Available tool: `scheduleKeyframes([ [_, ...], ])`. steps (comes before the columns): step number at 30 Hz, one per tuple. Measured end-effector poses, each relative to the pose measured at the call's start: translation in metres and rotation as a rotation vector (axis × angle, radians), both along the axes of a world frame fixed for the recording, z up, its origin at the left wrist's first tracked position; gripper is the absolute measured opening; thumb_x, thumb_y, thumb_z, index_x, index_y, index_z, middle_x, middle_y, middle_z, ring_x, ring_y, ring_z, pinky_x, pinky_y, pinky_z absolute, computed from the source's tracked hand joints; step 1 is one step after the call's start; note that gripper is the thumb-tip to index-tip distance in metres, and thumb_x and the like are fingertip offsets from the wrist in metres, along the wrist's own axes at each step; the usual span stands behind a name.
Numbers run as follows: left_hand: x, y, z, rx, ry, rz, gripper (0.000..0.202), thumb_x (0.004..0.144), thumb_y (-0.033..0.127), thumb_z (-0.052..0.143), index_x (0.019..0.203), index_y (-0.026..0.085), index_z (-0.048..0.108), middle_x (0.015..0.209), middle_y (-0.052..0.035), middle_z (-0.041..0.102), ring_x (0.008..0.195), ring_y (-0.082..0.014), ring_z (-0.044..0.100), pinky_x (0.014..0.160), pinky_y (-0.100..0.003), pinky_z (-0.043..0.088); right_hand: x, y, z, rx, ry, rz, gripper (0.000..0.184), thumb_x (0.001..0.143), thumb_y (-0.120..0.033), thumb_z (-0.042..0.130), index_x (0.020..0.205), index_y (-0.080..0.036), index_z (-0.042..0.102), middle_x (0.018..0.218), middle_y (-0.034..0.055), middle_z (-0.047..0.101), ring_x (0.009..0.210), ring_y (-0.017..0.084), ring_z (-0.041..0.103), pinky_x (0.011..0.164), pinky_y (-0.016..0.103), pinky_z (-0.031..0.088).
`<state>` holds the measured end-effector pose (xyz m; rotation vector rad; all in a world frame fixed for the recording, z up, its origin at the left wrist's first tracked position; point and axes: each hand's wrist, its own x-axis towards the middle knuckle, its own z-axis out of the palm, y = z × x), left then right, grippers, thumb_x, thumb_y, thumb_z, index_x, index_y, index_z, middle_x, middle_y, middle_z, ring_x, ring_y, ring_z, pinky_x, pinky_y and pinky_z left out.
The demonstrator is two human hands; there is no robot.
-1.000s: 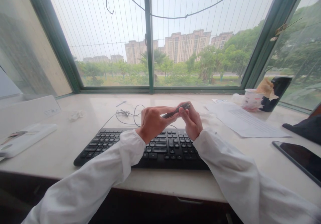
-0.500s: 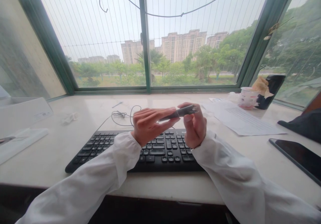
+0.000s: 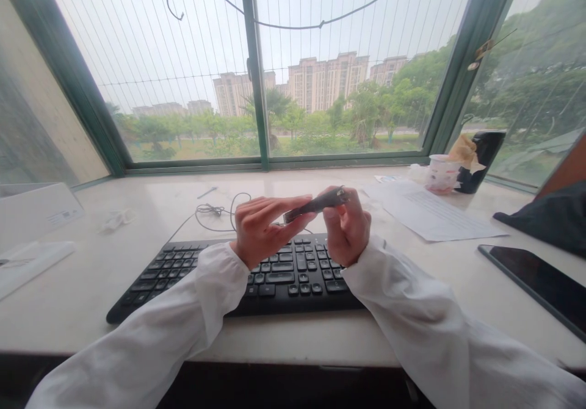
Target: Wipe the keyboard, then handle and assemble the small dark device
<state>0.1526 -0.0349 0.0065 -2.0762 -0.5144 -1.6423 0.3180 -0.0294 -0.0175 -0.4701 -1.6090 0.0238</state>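
Both my hands are raised over a black keyboard (image 3: 192, 271) on a pale stone windowsill desk (image 3: 91, 275). Between them is a small dark, slim object (image 3: 315, 204), tilted up to the right; I cannot make out what it is. My left hand (image 3: 260, 229) has its fingers stretched along the object's lower end. My right hand (image 3: 348, 226) is curled and pinches its upper end between thumb and fingers. White sleeves cover both arms.
A thin black cable (image 3: 215, 209) lies coiled behind the keyboard. Printed sheets (image 3: 430, 213), a white cup (image 3: 437, 174) and a black container (image 3: 480, 152) sit at the right. A dark tablet (image 3: 535, 284) lies at the right edge. White boxes (image 3: 32, 210) stand at the left.
The view has drifted, so everything sits further left in the picture. My right hand has turned slightly and the dark object tilts a bit more upward.
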Motion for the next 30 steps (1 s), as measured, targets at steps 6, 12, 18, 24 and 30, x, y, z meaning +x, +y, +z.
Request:
scheduleKeyframes([
  [6,0.002,-0.003,0.004,-0.073,0.015,-0.012,0.016,0.078,0.025,0.076,0.094,0.02,0.074,0.084,-0.0005,0.078,0.066,-0.0107,0.07,0.064,-0.019,0.054,0.001,0.0,0.001,0.001,-0.005,-0.052,0.009,0.094,-0.026,0.05,0.102,-0.023,0.051,0.079,0.0026,0.068,0.066,0.017,0.069,0.058,0.027,0.054],
  [12,0.006,-0.006,0.004,-0.196,0.006,-0.066,0.016,0.081,0.023,0.073,0.097,0.02,0.074,0.089,-0.0018,0.078,0.073,-0.0115,0.071,0.07,-0.021,0.055,0.0,0.003,-0.001,0.007,0.016,-0.073,0.008,0.094,-0.026,0.05,0.102,-0.023,0.05,0.081,0.0024,0.071,0.067,0.018,0.071,0.058,0.026,0.054],
  [18,0.007,-0.005,0.002,-0.336,-0.014,-0.087,0.015,0.083,0.026,0.072,0.097,0.021,0.075,0.086,-0.0009,0.077,0.073,-0.0112,0.07,0.069,-0.022,0.054,0.0,0.005,-0.004,-0.045,0.004,-0.016,0.004,0.095,-0.027,0.048,0.099,-0.025,0.048,0.081,0.0011,0.074,0.071,0.018,0.072,0.059,0.025,0.052],
  [24,0.008,-0.003,0.003,-0.476,-0.062,-0.049,0.017,0.085,0.033,0.068,0.097,0.022,0.074,0.091,-0.0004,0.077,0.081,-0.0134,0.071,0.068,-0.023,0.052,-0.004,0.012,-0.004,-0.301,0.074,0.066,0.022,0.093,-0.043,0.053,0.105,-0.026,0.048,0.08,0.002,0.074,0.073,0.023,0.072,0.063,0.033,0.055],
  [30,0.006,-0.001,0.006,-0.471,-0.073,0.013,0.018,0.085,0.035,0.068,0.098,0.023,0.074,0.094,-0.0006,0.077,0.083,-0.0134,0.07,0.065,-0.023,0.051,-0.008,0.019,-0.002,-0.428,0.159,0.285,0.039,0.09,-0.053,0.055,0.117,-0.027,0.043,0.09,0.0028,0.072,0.081,0.022,0.072,0.077,0.043,0.058],
])
